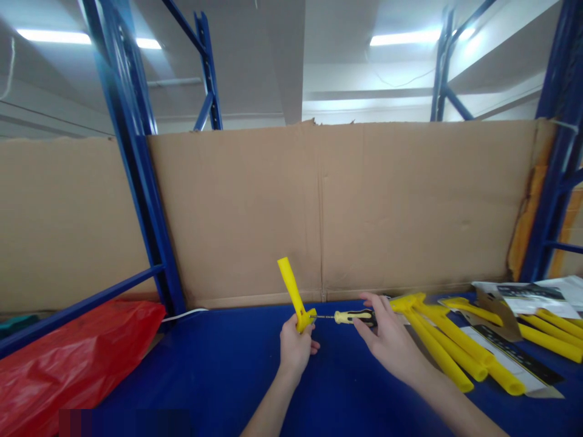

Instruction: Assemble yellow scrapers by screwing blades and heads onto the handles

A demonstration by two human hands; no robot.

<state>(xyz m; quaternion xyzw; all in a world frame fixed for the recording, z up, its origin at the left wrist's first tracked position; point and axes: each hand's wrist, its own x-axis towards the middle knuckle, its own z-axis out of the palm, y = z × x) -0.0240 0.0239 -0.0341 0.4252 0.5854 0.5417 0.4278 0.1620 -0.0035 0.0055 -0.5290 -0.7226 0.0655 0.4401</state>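
Near the middle, my left hand [295, 345] is wrapped round the lower end of a yellow tube-shaped part [292, 288], whose long end points up and slightly left. A screwdriver [355, 317] with a cream and black handle lies level, its tip at the part's short side piece. At the handle's far end is my right hand [387, 331], its fingers apart, with the thumb below the handle and the other fingers above and behind it. Whether the palm touches the handle end is hard to see.
Several yellow parts [444, 340] lie at the right on the blue table [218, 370], with printed packaging [510, 358] beside them. A red plastic bag [86, 358] lies at the left. Cardboard [246, 212] stands behind, between blue posts.
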